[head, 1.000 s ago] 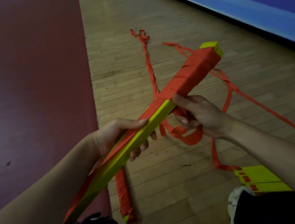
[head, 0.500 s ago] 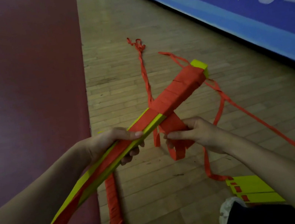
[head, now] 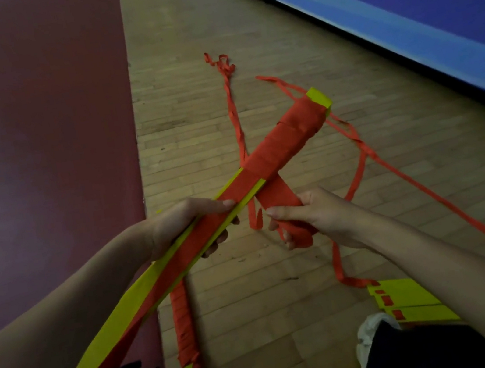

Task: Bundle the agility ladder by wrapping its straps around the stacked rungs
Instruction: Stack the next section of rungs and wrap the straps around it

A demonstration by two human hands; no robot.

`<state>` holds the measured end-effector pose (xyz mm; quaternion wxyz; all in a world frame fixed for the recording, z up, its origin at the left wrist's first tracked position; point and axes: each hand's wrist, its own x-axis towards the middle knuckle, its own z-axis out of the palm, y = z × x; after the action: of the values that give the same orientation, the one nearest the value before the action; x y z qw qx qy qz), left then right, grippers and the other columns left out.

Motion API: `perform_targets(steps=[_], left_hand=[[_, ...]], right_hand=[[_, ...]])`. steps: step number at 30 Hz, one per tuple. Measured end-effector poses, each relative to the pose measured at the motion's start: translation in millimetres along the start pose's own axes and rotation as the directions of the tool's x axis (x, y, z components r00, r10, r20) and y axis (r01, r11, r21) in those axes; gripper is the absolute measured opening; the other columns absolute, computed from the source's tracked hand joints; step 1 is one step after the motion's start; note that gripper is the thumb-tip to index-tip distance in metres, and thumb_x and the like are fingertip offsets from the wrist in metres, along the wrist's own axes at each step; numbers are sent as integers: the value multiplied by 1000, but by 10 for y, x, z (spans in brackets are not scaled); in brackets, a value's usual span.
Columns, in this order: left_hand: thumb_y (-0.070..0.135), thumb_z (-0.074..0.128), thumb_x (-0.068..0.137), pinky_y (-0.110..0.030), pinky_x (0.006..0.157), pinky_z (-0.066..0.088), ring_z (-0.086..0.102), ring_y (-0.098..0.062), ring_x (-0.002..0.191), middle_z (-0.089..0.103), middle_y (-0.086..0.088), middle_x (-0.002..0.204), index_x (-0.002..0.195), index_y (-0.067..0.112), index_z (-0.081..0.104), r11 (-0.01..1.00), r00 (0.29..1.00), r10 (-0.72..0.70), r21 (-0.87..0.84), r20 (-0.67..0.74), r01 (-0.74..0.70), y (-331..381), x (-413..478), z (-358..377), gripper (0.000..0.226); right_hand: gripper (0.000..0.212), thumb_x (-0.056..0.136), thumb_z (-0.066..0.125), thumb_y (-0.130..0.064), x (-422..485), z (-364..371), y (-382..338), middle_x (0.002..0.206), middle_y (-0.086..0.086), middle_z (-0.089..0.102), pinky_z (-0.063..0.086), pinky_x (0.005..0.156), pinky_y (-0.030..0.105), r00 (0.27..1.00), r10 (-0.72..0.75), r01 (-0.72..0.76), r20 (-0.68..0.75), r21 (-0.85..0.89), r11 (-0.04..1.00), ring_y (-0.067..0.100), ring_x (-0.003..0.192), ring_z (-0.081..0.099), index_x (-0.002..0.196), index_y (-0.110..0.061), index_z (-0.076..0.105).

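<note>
Head view: I see the left hand (head: 187, 225) curled round the stacked rungs (head: 121, 329) mid-air over the floor (head: 256, 310), w/ the right hand (head: 313, 213) gripping the limp red strap (head: 274, 191) just below, and since the rungs look stiff & light, I'd grip mid-stack, strap taut.

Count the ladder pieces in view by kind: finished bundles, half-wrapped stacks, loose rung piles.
Finished bundle, on the floor: 1
Half-wrapped stack, held: 1
Loose yellow rung pile, on the floor: 1
Total: 3
</note>
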<state>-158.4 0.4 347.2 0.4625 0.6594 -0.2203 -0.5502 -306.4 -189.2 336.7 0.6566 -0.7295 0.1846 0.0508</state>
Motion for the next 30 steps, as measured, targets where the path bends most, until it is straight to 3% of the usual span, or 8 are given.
perform_targets(steps=[7, 10, 15, 19, 21, 25, 27, 30], left_hand=[[38, 59, 92, -35, 54, 51, 59, -22, 55, 62, -8, 68, 94, 11, 60, 891, 923, 196, 453, -330, -28, -24, 160, 243, 28], [50, 48, 95, -42, 70, 52, 65, -30, 78, 67, -8, 83, 94, 17, 50, 691, 873, 321, 721, -367, 48, -52, 145, 352, 33], [53, 34, 99, -35, 63, 36, 63, -32, 93, 65, -9, 103, 105, 20, 39, 231, 759, 566, 946, -322, 228, -112, 165, 604, 34], [60, 31, 96, -36, 67, 42, 64, -30, 94, 65, -9, 105, 111, 19, 39, 99, 791, 565, 971, -235, 218, -173, 174, 589, 45], [70, 31, 90, -36, 70, 41, 62, -29, 94, 65, -8, 104, 105, 21, 39, 173, 845, 492, 975, -210, 141, -125, 116, 537, 52], [84, 47, 73, -40, 88, 52, 66, -24, 92, 68, -6, 105, 107, 23, 59, 848, 940, 233, 525, -249, -71, 57, 17, 229, 71], [73, 52, 73, -47, 92, 53, 70, -31, 94, 68, -8, 114, 117, 19, 63, 972, 986, 107, 223, -124, -78, 54, 18, 116, 71], [60, 60, 77, -41, 69, 58, 67, -36, 78, 67, -19, 106, 117, 2, 60, 1000, 993, 4, 0, 121, -4, -4, -27, 10, 70]], right_hand=[[26, 97, 55, -29, 54, 187, -30, 40, -9, 47, 35, 40, 17, 965, -95, 42, -244, -212, 976, 3, 34, 43, 80, -13, 68], [40, 95, 51, -45, 48, 223, -121, 34, -11, 44, 33, 39, 15, 946, -70, 21, -317, -155, 988, 1, 33, 42, 82, -11, 69], [51, 90, 57, -52, 73, 261, -140, 46, -7, 55, 32, 36, 14, 906, 6, -37, -424, -63, 997, 0, 30, 40, 86, -3, 71], [34, 91, 61, -40, 73, 291, -104, 34, -10, 43, 23, 35, 17, 934, 105, -47, -341, 175, 984, 2, 29, 31, 77, -9, 60], [34, 92, 61, -36, 75, 260, -81, 34, -9, 35, 19, 34, 17, 955, 89, -19, -284, 241, 970, 3, 30, 26, 74, -8, 55], [39, 93, 59, -33, 73, 215, -95, 36, -4, 28, 17, 34, 17, 981, -18, 72, -195, 274, 959, 5, 28, 24, 73, 0, 57], [42, 90, 59, -32, 72, 227, -153, 35, -4, 26, 16, 34, 16, 983, -92, 135, -157, 295, 946, 5, 26, 23, 83, 9, 59], [40, 79, 61, -37, 68, 278, -198, 36, -3, 26, 15, 36, 16, 981, -160, 186, -115, 273, 944, 5, 27, 22, 78, 2, 58]])
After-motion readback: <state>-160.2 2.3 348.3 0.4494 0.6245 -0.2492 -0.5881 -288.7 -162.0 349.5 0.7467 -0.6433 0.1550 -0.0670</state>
